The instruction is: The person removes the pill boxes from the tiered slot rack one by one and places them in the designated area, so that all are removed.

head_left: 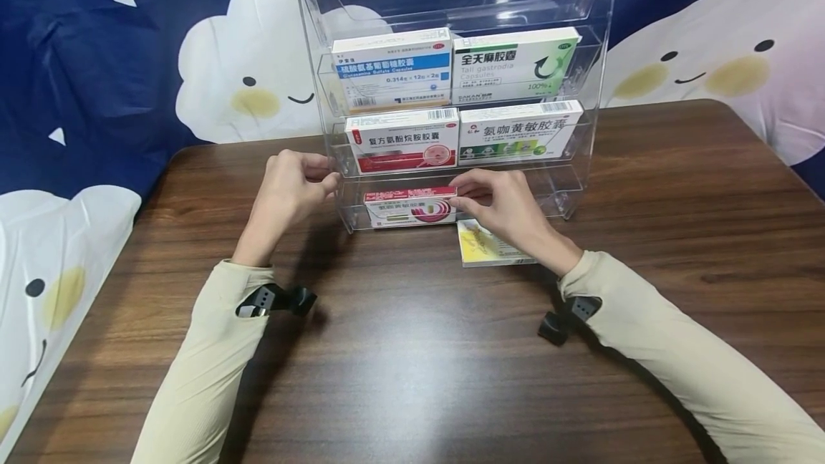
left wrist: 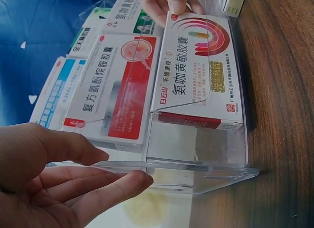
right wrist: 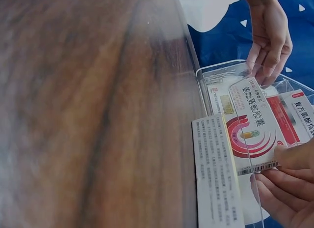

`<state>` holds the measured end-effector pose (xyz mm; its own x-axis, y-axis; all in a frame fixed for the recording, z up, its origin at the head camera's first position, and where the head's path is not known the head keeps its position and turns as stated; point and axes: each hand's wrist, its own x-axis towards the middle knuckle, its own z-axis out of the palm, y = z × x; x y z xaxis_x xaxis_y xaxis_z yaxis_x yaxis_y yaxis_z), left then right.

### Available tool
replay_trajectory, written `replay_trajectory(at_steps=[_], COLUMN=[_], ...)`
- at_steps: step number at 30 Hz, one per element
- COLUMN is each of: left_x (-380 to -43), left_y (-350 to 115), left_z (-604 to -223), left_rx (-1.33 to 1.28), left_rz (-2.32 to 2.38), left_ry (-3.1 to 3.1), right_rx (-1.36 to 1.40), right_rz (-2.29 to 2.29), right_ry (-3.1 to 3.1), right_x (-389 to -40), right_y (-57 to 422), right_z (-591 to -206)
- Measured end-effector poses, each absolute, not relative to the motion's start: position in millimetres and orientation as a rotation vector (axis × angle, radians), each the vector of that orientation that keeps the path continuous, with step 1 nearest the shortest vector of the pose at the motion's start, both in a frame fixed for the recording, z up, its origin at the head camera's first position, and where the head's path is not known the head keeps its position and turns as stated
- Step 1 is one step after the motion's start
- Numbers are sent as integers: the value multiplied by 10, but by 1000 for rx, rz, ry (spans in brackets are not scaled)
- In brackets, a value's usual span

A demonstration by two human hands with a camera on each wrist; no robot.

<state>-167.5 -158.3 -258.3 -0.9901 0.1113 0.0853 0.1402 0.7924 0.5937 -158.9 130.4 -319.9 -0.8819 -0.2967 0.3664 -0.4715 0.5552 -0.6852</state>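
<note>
A clear acrylic tiered display rack (left wrist: pixel 216 173) stands on the table. My left hand (head_left: pixel 283 188) holds its left side panel, thumb on one face and fingers on the other. In the bottom tier sits a white medicine box (head_left: pixel 407 211) with a red top edge and pink-red arcs. At that box's right end, my right hand (head_left: pixel 503 203) pinches it between thumb and fingers. Under the right hand, a yellow-and-white box (head_left: pixel 477 248) lies on the table at the rack's front, partly covered by the hand.
The middle tier holds a red-and-white box (head_left: pixel 404 145) and a green-and-white box (head_left: pixel 518 136). Above them are a blue-and-white box (head_left: pixel 392 70) and a green-topped box (head_left: pixel 515 66). Behind the wooden table (head_left: pixel 387 349) hangs a blue curtain (head_left: pixel 161 41) with cloud figures.
</note>
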Motion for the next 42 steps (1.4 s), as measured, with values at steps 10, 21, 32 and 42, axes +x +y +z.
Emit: replay_trajectory(at_steps=[10,21,32,42], left_x=[-1677,-1675,-1671,-1669], left_y=[-1581,-1583,-1582,-1577], left_z=[-2584,-2586,-2586,-2581], left_rx=[-204,-213,-192,-178], left_rz=[-989,-949,-948,-977], left_ry=[-2935,-2936,-2948,-2955], right_rx=[615,646,668,705], right_rz=[1230,1182,1120,1199], right_ry=[-2512,-2392,-2460,-2585], right_x=[-1566,-1484,-1379,-1324], right_y=[1307,1364,1375,1336], right_z=[-3159,-3024,-3024,-3119])
